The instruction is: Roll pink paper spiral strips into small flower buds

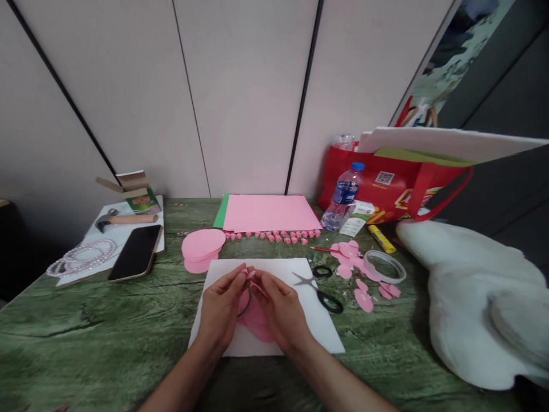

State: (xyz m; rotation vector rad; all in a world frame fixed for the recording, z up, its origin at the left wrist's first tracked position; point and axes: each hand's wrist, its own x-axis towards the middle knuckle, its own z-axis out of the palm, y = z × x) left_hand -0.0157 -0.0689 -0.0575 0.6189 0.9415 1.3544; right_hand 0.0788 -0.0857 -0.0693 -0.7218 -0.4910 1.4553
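Over a white board (319,337), my left hand (223,303) and my right hand (281,309) meet, fingers curled inward. Between their fingertips is a small piece of pink paper (249,274), pinched by both; the fingers partly hide it. A curved strip with a dark edge shows below the left fingers. Under my hands lie pink paper rounds (261,329) on the board. Scissors with black handles (319,286) rest spread beside my right hand, partly on the board. A stack of pink paper circles (202,249) sits beyond my left hand.
Small rolled pink paper flowers (278,236) line the front of pink sheets (270,212). Pink scraps (347,254), a tape roll (385,266) and a glue stick (381,239) lie right. A bottle (343,197) stands by a red bag (381,183). Left are a phone (136,252) and hammer (128,219).
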